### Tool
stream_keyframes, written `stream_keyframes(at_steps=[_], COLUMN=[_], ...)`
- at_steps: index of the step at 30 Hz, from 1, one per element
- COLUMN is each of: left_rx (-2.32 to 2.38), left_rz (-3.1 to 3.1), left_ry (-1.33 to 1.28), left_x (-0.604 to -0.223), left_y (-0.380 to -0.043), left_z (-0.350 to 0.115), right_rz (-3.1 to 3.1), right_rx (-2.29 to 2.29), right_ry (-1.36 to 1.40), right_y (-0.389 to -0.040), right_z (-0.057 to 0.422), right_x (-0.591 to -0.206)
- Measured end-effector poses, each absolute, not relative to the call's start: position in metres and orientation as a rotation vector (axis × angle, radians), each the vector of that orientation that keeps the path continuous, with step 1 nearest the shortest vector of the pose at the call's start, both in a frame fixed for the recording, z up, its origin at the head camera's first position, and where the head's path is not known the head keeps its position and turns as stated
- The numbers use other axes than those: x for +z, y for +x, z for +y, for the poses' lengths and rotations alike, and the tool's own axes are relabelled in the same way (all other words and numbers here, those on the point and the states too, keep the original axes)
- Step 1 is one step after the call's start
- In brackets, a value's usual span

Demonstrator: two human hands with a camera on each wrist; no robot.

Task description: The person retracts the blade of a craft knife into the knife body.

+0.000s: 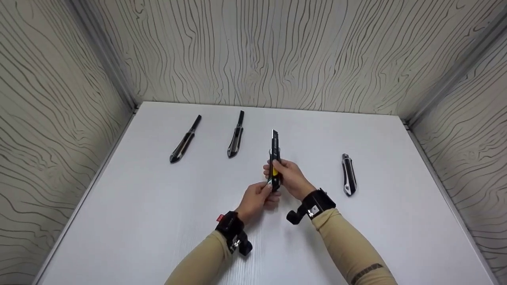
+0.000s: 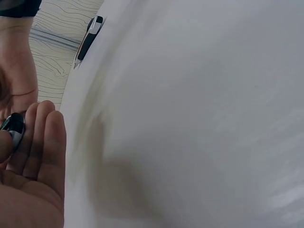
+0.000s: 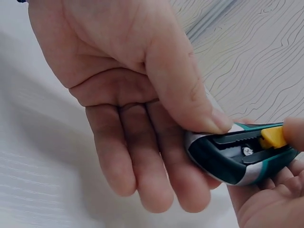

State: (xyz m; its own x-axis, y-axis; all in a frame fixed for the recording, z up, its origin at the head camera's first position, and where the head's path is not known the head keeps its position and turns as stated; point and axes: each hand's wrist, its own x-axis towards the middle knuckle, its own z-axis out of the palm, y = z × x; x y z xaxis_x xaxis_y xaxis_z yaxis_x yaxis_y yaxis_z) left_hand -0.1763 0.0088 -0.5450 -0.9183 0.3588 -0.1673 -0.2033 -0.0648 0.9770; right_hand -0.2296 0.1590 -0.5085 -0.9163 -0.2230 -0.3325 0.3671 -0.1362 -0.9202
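A dark utility knife [image 1: 275,146] points away from me in the head view, its blade sticking out past the front end. My left hand [image 1: 253,200] pinches its butt end between thumb and fingers. Farther up the handle, my right hand [image 1: 293,178] grips the knife, thumb on the yellow slider [image 3: 273,137]. The right wrist view shows the knife's green, black and silver end [image 3: 223,159] close up, with the left hand [image 3: 137,104] large beside it. In the left wrist view, only the butt [image 2: 15,126] shows under the left thumb.
Two more utility knives [image 1: 184,144] [image 1: 236,136] lie at the back left of the white table [image 1: 158,221], their front ends long and dark. Another, shorter knife [image 1: 349,174] lies to the right. Wood-patterned panels [image 1: 253,51] stand behind and at both sides.
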Motion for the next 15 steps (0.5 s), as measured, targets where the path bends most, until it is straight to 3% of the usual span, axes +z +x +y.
stream_keyframes(at_steps=[15], left_rx=[2.04], left_rz=[1.85], left_ry=[0.163], left_x=[-0.5461], left_y=[-0.175], left_z=[0.0093], right_rz=[1.718], right_rx=[-2.155], right_ry=[0.044], right_y=[-0.2252], right_z=[0.157], right_x=[-0.5125])
